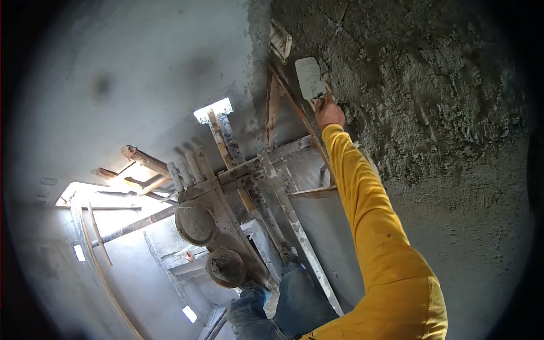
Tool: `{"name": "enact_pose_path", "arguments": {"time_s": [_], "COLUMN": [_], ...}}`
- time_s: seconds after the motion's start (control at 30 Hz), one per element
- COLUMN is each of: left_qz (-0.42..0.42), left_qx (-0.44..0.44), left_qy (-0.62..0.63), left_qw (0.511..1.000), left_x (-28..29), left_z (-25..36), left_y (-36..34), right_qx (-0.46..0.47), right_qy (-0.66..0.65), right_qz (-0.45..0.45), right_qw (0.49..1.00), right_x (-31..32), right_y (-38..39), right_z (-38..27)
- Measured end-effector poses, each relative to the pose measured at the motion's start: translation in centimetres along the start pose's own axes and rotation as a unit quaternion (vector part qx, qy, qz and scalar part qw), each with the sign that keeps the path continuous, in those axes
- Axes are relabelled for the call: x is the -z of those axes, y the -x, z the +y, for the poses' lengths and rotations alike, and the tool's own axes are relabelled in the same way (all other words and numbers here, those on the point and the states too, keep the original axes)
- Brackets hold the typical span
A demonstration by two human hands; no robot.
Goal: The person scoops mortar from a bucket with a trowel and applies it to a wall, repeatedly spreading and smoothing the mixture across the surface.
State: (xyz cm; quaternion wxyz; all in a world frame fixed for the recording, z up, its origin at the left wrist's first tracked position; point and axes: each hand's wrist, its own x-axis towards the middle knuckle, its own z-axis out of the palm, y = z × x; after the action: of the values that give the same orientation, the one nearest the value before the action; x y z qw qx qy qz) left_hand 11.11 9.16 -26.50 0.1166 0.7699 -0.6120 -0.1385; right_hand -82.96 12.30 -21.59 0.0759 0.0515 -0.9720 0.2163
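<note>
My right hand (329,113), at the end of a yellow sleeve, reaches far up and ahead with its fingers closed round the handle of a plastering trowel (309,78). The trowel's pale, mortar-smeared blade points upward, close to the edge of a wall of rough grey plaster (436,107). Whether the blade touches the wall, I cannot tell. My left hand is out of the picture.
Below me, two round pans, one paler (194,222) and one with dark mortar (226,267), rest on scaffold planks (241,235). Wooden poles and a long batten (300,232) cross beside my legs (300,303). Bright openings (107,204) lie at the left.
</note>
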Motion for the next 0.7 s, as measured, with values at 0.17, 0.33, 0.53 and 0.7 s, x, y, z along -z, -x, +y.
{"name": "enact_pose_path", "arguments": {"time_s": [0.17,0.33,0.53,0.7], "left_qz": [-0.086,-0.153,-0.088,-0.101], "left_qx": [0.213,0.055,0.029,0.061], "left_qy": [-0.183,-0.167,0.055,0.049], "left_qw": [0.956,0.972,0.994,0.992], "left_x": [1.6,1.4,-2.0,-1.8], "left_z": [-5.7,6.1,4.8,4.7], "left_y": [-0.8,-3.0,-5.9,-4.9], "right_qx": [-0.005,-0.033,0.035,0.185], "right_qy": [0.005,0.069,0.153,0.105], "right_qz": [0.038,0.027,-0.045,-0.166], "right_qw": [0.999,0.997,0.987,0.963], "right_x": [0.3,6.4,11.8,13.9], "right_y": [5.3,9.8,14.2,17.2], "right_z": [1.5,5.8,4.0,1.6]}}
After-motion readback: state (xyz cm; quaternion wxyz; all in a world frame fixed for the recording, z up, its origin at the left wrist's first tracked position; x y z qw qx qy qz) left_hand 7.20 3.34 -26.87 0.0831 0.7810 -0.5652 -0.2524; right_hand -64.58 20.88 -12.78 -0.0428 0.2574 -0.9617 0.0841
